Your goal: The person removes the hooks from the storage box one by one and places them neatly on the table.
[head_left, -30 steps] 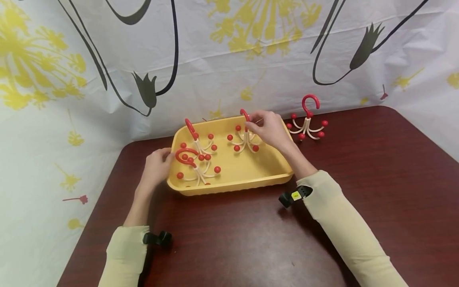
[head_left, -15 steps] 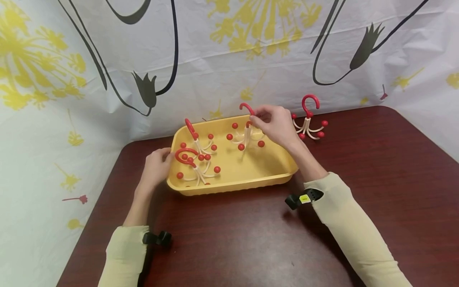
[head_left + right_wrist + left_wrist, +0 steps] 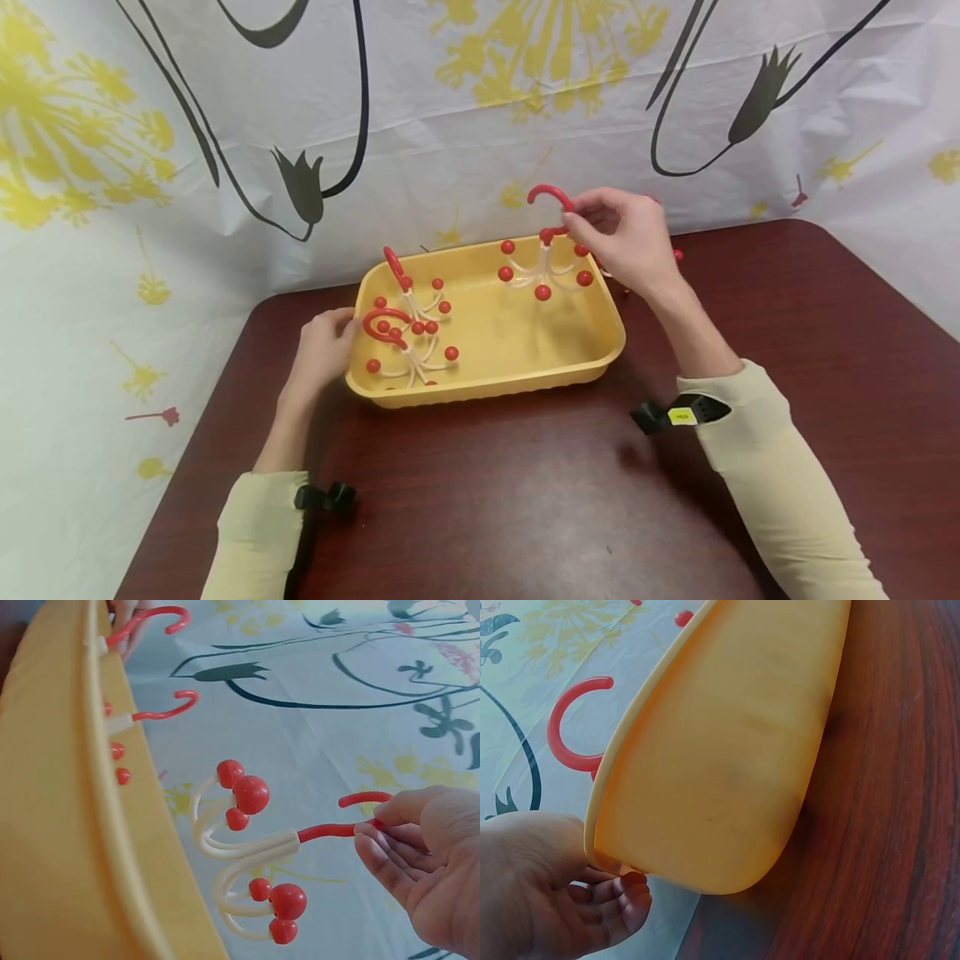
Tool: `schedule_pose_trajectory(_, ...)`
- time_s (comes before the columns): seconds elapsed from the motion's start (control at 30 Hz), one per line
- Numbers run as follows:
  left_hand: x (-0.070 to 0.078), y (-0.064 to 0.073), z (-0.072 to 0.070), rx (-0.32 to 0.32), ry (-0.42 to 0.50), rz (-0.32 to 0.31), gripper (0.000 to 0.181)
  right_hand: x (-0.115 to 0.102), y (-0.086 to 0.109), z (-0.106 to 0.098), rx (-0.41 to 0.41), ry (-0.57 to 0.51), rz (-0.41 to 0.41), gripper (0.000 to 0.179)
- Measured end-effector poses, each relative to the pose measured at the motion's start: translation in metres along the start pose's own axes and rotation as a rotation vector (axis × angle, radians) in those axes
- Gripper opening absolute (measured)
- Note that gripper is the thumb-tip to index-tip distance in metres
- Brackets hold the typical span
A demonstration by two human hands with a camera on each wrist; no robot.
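Observation:
My right hand point(image 3: 630, 242) pinches the red hook of a multi-arm hanger point(image 3: 545, 258) between thumb and fingers. Its cream arms, tipped with red balls, hang above the right part of a yellow tray point(image 3: 487, 389). The right wrist view shows this hanger point(image 3: 262, 846) lying sideways across the picture, past the tray wall point(image 3: 112, 825). At the tray's left end, my left hand point(image 3: 322, 350) grips the rim, its fingers curled beneath the edge in the left wrist view. Inside the tray's left part sit two similar hangers, one farther back point(image 3: 407, 285) and one nearer point(image 3: 412, 360).
Behind my right hand another hanger stands on the table, mostly hidden, with a red ball point(image 3: 678, 255) showing. The dark red-brown table point(image 3: 487, 492) extends in front of the tray. A white flower-patterned sheet point(image 3: 450, 150) hangs along the back.
My right hand has lifted the hanger up from the tray and moved it to the right. It now covers most of the hanger standing on the table. My left hand stays on the rim.

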State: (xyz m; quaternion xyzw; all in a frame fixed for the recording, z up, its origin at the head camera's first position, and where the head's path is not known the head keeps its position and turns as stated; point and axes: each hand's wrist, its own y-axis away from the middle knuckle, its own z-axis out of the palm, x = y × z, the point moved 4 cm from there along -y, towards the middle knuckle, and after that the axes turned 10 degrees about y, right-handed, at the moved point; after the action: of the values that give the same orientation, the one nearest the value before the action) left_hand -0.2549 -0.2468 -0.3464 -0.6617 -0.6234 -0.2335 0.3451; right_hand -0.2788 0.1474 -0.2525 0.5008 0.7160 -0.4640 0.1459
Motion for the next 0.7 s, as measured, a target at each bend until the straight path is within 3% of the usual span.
schedule_pose_trajectory(0.3,0.0,0.0,-0.002,0.001,0.001,0.006,0.036,0.003,0.001,-0.041,0.087,-0.004,0.018,0.025)
schedule_pose_trajectory(0.7,0.001,0.0,-0.002,-0.001,0.009,0.002,0.036,0.034,0.002,-0.086,0.189,-0.078,0.043,0.022)
